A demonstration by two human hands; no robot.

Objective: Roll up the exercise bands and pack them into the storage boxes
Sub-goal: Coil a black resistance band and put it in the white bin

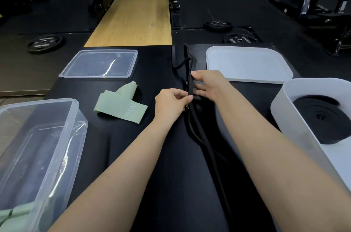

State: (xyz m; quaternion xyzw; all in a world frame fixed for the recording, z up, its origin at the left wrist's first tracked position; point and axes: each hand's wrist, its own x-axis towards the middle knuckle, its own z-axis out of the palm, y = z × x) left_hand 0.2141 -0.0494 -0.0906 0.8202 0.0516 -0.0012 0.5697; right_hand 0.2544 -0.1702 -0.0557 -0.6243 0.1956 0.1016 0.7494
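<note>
From my feed, the clear box (pixel 38 136) sits at the near left with its mouth open, I judge so rolled bands can drop straight in; a bit of green band lies at its near end. Its clear lid (pixel 98 64) is parked farther back, out of the working lane. The green band (pixel 119 106), folded flat and marked 30, waits just left of the hands. My left hand (pixel 171 102) pinches the long black band (pixel 190 80) between thumb and forefinger, I think to anchor the end for rolling; my right hand (pixel 207 85) has its thumb on the strip and its fingers laid straight beside it. The band is thin, limp and doubled, running from the far mat edge to the near one. At right, the white lid (pixel 247 64) lies flat, and the white box (pixel 296 102) already holds a coiled black band (pixel 322 117).
</note>
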